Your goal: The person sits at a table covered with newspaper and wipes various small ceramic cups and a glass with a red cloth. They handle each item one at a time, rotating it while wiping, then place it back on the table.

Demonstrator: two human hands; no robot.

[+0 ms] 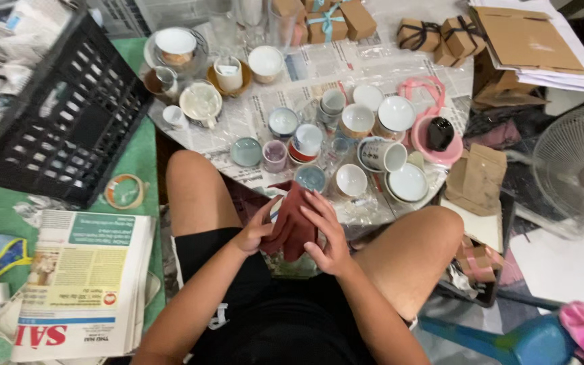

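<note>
I am looking down on my two hands, working over my lap between my bare knees. My left hand [255,233] is curling round the side of a small white ceramic cup [276,206], of which only a sliver of rim is showing. My right hand [326,233] is pressing a dark red cloth [290,220] over that cup, fingers flattened and closed on the fabric. So both hands are gripping, one the cup, the other the cloth.

Judging by what is lying about, the wiping looks far from finished. Just beyond my fingertips a low round table covered in newspaper and clear plastic [265,111] is crowded with many bowls, cups and saucers [346,125], none of them wrapped, and I cannot tell which are already wiped. Further out from my right hand are tied brown cardboard boxes [441,34].

Room is tight. The table edge is sitting just ahead of my knuckles, and the crockery is standing near that edge. To the outside of my left hand there is a stack of newspapers [82,284], a tape roll [124,191] and a black plastic crate [62,115]. Off past my right knee a white fan [579,169] is standing well apart.
</note>
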